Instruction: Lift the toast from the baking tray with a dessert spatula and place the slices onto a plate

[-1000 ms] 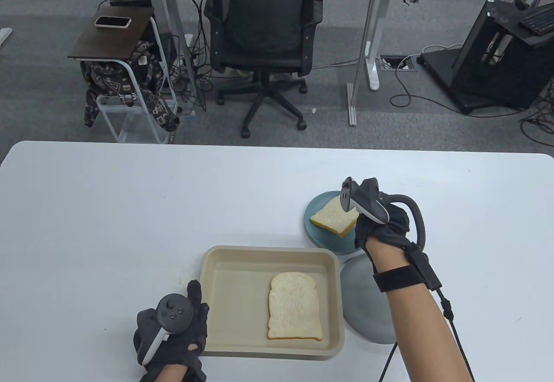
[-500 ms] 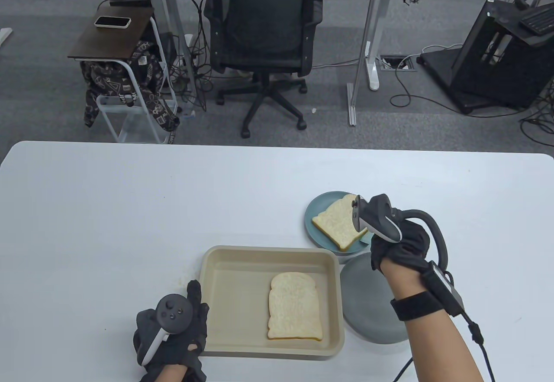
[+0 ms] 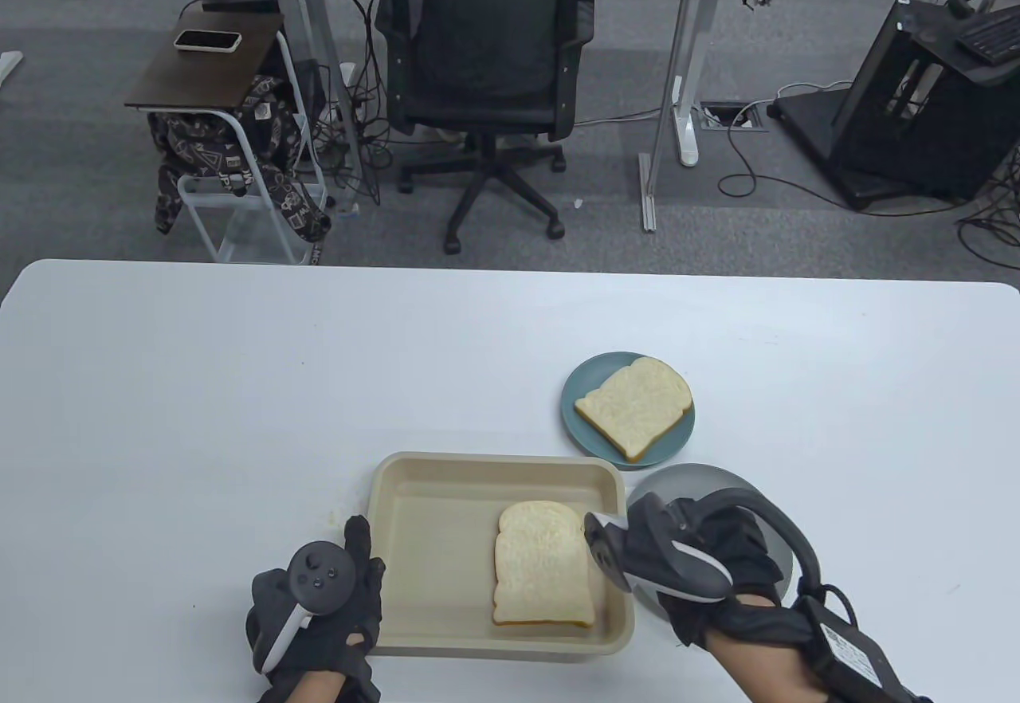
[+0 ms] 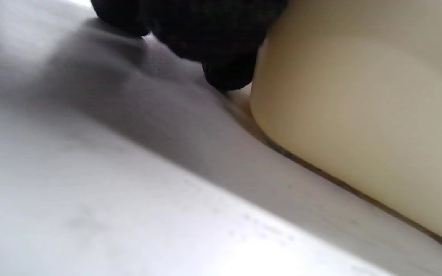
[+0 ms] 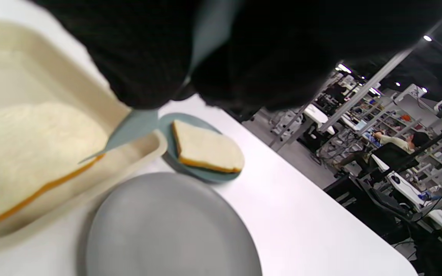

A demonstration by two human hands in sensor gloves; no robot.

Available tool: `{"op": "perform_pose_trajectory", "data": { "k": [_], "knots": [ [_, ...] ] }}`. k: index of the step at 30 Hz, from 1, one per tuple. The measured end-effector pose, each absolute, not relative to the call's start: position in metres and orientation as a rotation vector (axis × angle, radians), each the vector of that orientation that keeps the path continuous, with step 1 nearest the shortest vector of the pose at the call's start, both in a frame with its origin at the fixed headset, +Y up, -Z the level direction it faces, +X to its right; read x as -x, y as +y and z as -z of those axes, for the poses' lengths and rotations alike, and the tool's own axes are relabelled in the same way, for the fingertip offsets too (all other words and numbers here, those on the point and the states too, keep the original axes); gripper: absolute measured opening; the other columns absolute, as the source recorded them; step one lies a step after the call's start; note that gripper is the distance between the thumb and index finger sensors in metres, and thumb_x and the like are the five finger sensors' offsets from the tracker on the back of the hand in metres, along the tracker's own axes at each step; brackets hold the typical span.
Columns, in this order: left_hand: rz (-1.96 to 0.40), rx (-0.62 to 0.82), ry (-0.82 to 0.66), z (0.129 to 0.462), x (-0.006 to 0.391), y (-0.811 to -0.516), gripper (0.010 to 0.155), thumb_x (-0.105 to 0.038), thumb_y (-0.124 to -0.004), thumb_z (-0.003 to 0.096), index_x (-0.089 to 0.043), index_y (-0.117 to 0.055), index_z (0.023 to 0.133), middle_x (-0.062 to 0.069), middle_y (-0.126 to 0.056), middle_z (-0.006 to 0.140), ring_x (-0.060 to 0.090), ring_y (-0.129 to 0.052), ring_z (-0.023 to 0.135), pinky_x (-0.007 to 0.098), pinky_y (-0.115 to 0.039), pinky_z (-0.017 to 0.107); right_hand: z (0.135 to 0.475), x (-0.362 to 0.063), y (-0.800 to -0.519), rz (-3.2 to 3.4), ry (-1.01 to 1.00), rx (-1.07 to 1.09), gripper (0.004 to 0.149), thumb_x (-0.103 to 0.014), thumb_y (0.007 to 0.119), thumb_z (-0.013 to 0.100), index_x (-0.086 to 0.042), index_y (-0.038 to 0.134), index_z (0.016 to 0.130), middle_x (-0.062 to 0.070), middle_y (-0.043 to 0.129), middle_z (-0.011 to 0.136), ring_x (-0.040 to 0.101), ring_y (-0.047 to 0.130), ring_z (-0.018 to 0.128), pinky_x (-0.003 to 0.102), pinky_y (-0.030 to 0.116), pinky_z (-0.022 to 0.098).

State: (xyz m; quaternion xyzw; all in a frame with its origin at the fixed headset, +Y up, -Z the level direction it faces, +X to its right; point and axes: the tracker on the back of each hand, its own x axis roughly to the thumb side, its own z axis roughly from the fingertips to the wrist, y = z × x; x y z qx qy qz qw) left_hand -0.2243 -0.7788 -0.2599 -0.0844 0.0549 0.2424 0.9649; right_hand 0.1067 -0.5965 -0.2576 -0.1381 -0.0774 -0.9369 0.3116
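One toast slice (image 3: 542, 563) lies in the beige baking tray (image 3: 430, 528), toward its right side. A second slice (image 3: 635, 406) lies flat on the small teal plate (image 3: 578, 428) behind the tray. My right hand (image 3: 733, 555) hovers at the tray's right rim and grips the dessert spatula. Its teal blade (image 5: 132, 132) slants down over the rim, with the tip at the right edge of the tray's slice (image 5: 25, 142). My left hand (image 3: 319, 607) rests on the table with straight fingers against the tray's left wall (image 4: 340, 115).
A larger grey plate (image 3: 685, 484) sits right of the tray, partly under my right hand. The white table (image 3: 239, 384) reaches far left and back. Beyond the far edge stand an office chair (image 3: 486, 41) and a side table.
My right hand drew back from the teal plate toward me, to the tray's right rim, and left the slice lying on that plate. The left hand stayed put.
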Motion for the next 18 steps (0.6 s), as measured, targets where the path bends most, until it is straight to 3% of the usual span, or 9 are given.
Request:
{"op": "perform_pose_trajectory", "data": {
  "k": [4,10,18],
  "knots": [
    [-0.494,0.170,0.111,0.260,0.224,-0.779,0.062,-0.040,-0.062,0.0595,-0.017,-0.040,0.113,0.001,-0.089,0.082,0.012,-0.096,0.026,0.057,-0.059,0.075,0.269,-0.109,-0.613,2.461,-0.290,0.362,0.049,-0.030,0.088,0.035,-0.024,0.085,0.084,0.009,0.097,0.068,0.028,0.100,0.033,0.038,0.091,0.013],
    [-0.491,0.168,0.111,0.260,0.224,-0.779,0.062,-0.040,-0.063,0.0594,-0.016,-0.041,0.113,0.000,-0.089,0.082,0.012,-0.096,0.026,0.057,-0.060,0.075,0.300,-0.154,-0.613,2.701,-0.413,0.399,0.049,-0.028,0.090,0.034,-0.025,0.086,0.083,0.007,0.097,0.068,0.029,0.099,0.035,0.040,0.089,0.015],
    [-0.484,0.168,0.112,0.260,0.224,-0.779,0.062,-0.040,-0.063,0.0593,-0.016,-0.041,0.112,0.000,-0.090,0.082,0.011,-0.096,0.025,0.057,-0.060,0.074,0.325,-0.188,-0.642,2.974,-0.551,0.465,0.049,-0.027,0.091,0.033,-0.025,0.087,0.082,0.008,0.097,0.068,0.030,0.099,0.035,0.041,0.089,0.015]
  ]
}}
